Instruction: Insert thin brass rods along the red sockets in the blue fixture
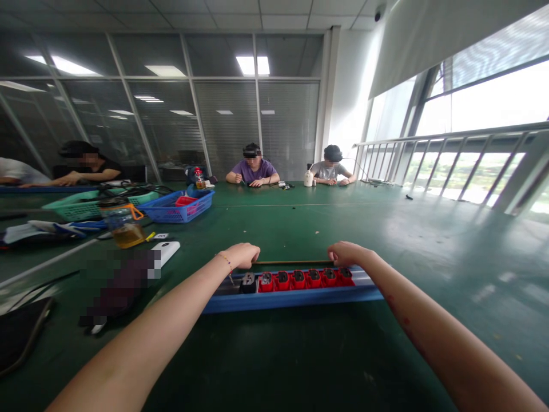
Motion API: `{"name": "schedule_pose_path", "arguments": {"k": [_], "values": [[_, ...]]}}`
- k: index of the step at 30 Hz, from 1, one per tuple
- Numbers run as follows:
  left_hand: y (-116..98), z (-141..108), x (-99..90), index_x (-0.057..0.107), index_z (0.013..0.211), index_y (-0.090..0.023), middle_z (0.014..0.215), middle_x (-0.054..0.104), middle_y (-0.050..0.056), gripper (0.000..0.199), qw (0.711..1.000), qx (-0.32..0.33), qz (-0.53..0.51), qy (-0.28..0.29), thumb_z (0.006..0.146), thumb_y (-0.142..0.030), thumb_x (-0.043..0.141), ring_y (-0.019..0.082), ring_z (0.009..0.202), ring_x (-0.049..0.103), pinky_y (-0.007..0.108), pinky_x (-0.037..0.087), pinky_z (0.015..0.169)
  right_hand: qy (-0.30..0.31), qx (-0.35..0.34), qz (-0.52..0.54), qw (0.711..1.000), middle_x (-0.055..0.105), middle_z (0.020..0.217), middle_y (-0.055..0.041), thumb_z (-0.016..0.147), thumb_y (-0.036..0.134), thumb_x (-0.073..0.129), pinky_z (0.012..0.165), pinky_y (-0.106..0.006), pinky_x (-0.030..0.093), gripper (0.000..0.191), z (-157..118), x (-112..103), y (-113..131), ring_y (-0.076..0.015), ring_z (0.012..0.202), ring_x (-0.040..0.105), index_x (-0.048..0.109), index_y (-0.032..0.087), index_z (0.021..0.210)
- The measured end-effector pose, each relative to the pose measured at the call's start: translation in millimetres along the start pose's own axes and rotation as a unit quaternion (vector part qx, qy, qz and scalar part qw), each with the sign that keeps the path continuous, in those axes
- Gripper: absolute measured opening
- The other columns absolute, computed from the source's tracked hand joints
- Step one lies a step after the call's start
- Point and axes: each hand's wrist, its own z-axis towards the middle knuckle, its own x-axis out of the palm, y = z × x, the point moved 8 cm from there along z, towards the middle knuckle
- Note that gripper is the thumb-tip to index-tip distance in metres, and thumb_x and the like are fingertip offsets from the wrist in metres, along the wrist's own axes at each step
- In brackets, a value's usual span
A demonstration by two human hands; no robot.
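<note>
A long, thin brownish strip (294,262) runs level between my two hands, just behind the far edge of a long blue casing (295,300). My left hand (242,255) is closed on its left end, with the fingers curled down. On the other end, my right hand (345,253) is closed in much the same way; its fingertips are partly hidden. Inside the casing sits a row of several red socket blocks (299,280) with dark inserts. A black block (248,283) stands at the left of that row.
At the left lie a blue basket (180,213), a green basket (72,207), a jar of amber liquid (126,229), a white-ended object (167,252) and a dark phone-like slab (26,335). Several people sit around the green table (446,252); a white bottle (307,178) stands far off.
</note>
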Motion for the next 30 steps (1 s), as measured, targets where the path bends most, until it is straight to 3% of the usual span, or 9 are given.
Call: {"name": "schedule_pose_path", "arguments": {"k": [5, 9, 15, 19, 23, 26, 30], "values": [[11.1, -10.8, -3.9, 0.062, 0.077, -0.020, 0.079, 0.067, 0.001, 0.019, 0.995, 0.005, -0.103, -0.003, 0.060, -0.017, 0.053, 0.015, 0.071, 0.060, 0.021, 0.043, 0.058, -0.025, -0.014, 0.093, 0.995, 0.063, 0.070, -0.0008, 0.057, 0.015, 0.055, 0.054, -0.022, 0.037, 0.015, -5.1, -0.1, -9.5, -0.0146, 0.063, 0.054, 0.061, 0.019, 0.069], [15.6, -23.0, -16.2, 0.057, 0.089, -0.017, 0.085, 0.065, 0.002, 0.025, 0.982, -0.001, -0.184, -0.048, 0.071, -0.025, 0.043, 0.014, 0.076, 0.060, 0.021, 0.045, 0.062, -0.069, -0.018, 0.198, 0.978, 0.055, 0.064, 0.0011, 0.065, 0.019, 0.045, 0.054, -0.022, 0.038, 0.012, -12.9, -7.5, -18.0, -0.0131, 0.061, 0.051, 0.054, 0.017, 0.073], [0.1, -44.9, -38.9, 0.056, 0.093, -0.015, 0.089, 0.063, 0.005, 0.030, 0.929, 0.002, -0.353, -0.110, 0.073, -0.035, 0.048, 0.017, 0.082, 0.058, 0.026, 0.044, 0.069, -0.107, -0.019, 0.315, 0.943, 0.039, 0.057, 0.0052, 0.071, 0.021, 0.036, 0.049, -0.021, 0.034, 0.015, -32.5, -23.9, -12.2, -0.0102, 0.053, 0.040, 0.047, 0.018, 0.080], [-20.8, -63.5, -46.1, 0.056, 0.103, -0.017, 0.085, 0.063, 0.002, 0.043, 0.936, 0.034, -0.346, -0.048, 0.074, -0.048, 0.050, 0.015, 0.078, 0.056, 0.023, 0.042, 0.068, -0.102, -0.046, 0.376, 0.920, 0.036, 0.060, 0.0059, 0.073, 0.027, 0.046, 0.049, -0.021, 0.030, 0.019, -57.3, -37.9, 1.6, -0.0091, 0.054, 0.035, 0.051, 0.018, 0.089], [-24.0, -76.8, -52.7, 0.063, 0.091, -0.018, 0.067, 0.057, -0.001, 0.051, 0.952, 0.009, -0.304, -0.044, 0.079, -0.058, 0.035, 0.012, 0.062, 0.050, 0.021, 0.037, 0.059, -0.083, -0.061, 0.457, 0.883, 0.033, 0.061, 0.0060, 0.078, 0.047, 0.048, 0.048, -0.021, 0.026, 0.032, -74.1, -46.7, 12.5, -0.0084, 0.053, 0.032, 0.053, 0.018, 0.091], [-22.2, -80.3, -55.8, 0.065, 0.084, -0.018, 0.068, 0.055, -0.001, 0.052, 0.955, -0.007, -0.291, -0.055, 0.077, -0.060, 0.036, 0.012, 0.060, 0.048, 0.020, 0.034, 0.055, -0.084, -0.038, 0.458, 0.884, 0.031, 0.060, 0.0060, 0.078, 0.054, 0.047, 0.045, -0.020, 0.024, 0.039, -76.9, -47.1, 13.8, -0.0075, 0.052, 0.029, 0.053, 0.016, 0.084], [-20.8, -81.7, -56.1, 0.066, 0.083, -0.019, 0.071, 0.057, 0.000, 0.045, 0.954, 0.000, -0.296, -0.044, 0.074, -0.057, 0.043, 0.013, 0.065, 0.049, 0.020, 0.034, 0.056, -0.032, -0.053, 0.448, 0.892, 0.033, 0.058, 0.0070, 0.076, 0.053, 0.052, 0.042, -0.019, 0.021, 0.038, -78.2, -39.6, 21.5, -0.0061, 0.049, 0.027, 0.052, 0.017, 0.085]]}}
